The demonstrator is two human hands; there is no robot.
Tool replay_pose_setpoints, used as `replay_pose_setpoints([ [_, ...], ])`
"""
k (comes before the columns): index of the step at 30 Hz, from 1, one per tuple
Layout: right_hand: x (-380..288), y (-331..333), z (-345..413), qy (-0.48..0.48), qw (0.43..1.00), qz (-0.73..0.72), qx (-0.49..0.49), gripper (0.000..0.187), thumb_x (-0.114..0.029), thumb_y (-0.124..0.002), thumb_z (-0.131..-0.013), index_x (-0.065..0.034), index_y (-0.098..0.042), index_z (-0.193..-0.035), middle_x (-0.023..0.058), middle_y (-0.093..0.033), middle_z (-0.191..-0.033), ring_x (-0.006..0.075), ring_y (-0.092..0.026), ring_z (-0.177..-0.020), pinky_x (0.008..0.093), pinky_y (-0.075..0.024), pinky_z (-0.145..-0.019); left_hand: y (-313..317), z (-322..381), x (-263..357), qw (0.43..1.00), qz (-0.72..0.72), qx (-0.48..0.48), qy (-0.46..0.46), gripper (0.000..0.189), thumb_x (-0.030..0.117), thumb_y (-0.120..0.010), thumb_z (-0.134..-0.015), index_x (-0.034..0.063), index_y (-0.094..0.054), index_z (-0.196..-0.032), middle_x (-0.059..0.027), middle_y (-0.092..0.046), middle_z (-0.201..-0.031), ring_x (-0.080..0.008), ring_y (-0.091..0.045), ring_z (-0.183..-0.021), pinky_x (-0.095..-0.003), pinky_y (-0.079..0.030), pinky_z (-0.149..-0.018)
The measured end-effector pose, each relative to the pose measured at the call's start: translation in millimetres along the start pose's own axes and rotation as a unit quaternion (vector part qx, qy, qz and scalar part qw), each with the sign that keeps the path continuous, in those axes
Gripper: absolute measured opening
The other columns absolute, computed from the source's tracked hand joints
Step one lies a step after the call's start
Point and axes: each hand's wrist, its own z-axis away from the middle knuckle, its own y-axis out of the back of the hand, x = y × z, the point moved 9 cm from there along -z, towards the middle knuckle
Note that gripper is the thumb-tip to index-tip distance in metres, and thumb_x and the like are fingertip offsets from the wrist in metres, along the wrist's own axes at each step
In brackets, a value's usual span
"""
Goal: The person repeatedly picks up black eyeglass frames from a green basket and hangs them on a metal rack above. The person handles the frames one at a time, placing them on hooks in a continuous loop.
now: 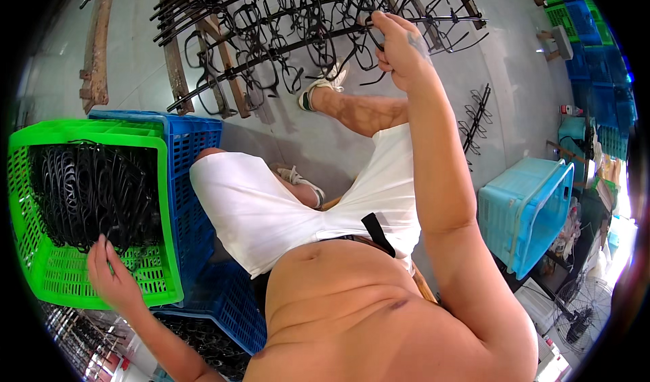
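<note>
My right hand (403,49) is raised over the rack at the top, its fingers closed on a black eyeglass frame (375,36) beside a dark rod (284,49). Many similar black frames (317,29) hang along this rod and the rods behind it. On the left, a bright green plastic basket (170,219) holds a dense row of black eyeglass frames (94,189). My left hand (111,275) is at the near side of that row, thumb and fingertips pinched on the edge of one frame; its outline is partly lost among the others.
Blue crates (195,133) stand behind and under the green basket. Wooden posts (175,72) support the rods. A loaded rod (476,120) is on the right, near a light-blue crate (523,204) and a fan (581,316). Stacked crates (589,67) line the far right.
</note>
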Motion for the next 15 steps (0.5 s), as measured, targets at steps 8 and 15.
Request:
replay_pose_setpoints([
  [8, 25.4, 5.6, -14.4, 0.069, 0.993, -0.016, 0.091, 0.04, -0.035, -0.058, -0.082, 0.0021, -0.061, -0.068, -0.0004, -0.043, -0.055, 0.0108, -0.036, -0.055, 0.0278, -0.0337, -0.051, 30.5, 36.5, -8.5, 0.89, 0.323, -0.007, 0.32, 0.013, 0.003, -0.054, -0.091, -0.0017, -0.061, -0.101, -0.0108, -0.063, -0.097, -0.0154, -0.059, -0.086, -0.0257, -0.047, -0.073],
  [15, 23.6, -37.8, 63.5, 0.226, 0.972, 0.034, -0.046, 0.046, -0.029, -0.063, -0.087, 0.0059, -0.053, -0.114, 0.0152, -0.061, -0.099, 0.0246, -0.057, -0.089, 0.0343, -0.0473, -0.079, -10.2, 42.6, 110.4, 0.732, 0.566, -0.134, 0.354, 0.023, 0.011, -0.057, -0.089, -0.0024, -0.062, -0.106, -0.0146, -0.068, -0.092, -0.0155, -0.062, -0.079, -0.0285, -0.049, -0.079],
])
